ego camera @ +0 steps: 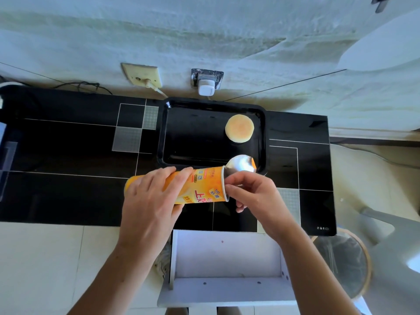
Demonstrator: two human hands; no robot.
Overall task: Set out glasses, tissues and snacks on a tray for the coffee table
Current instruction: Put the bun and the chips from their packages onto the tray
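early stage: only can lid [239,128] on black tray [166,133]. left hand [150,196] grasping orange chip can [202,186] above table, right hand [252,192] pinching foil seal [241,164], peeling open. no glasses or tissues seen.

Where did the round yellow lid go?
In the head view, the round yellow lid lies flat inside the black tray, near its far right corner, beyond the chip can and foil seal.

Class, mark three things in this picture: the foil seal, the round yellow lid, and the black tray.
foil seal [241,164], head view, middle of the peeled-back silver flap.
round yellow lid [239,128], head view, centre of its top face.
black tray [164,133], head view, its left rim.
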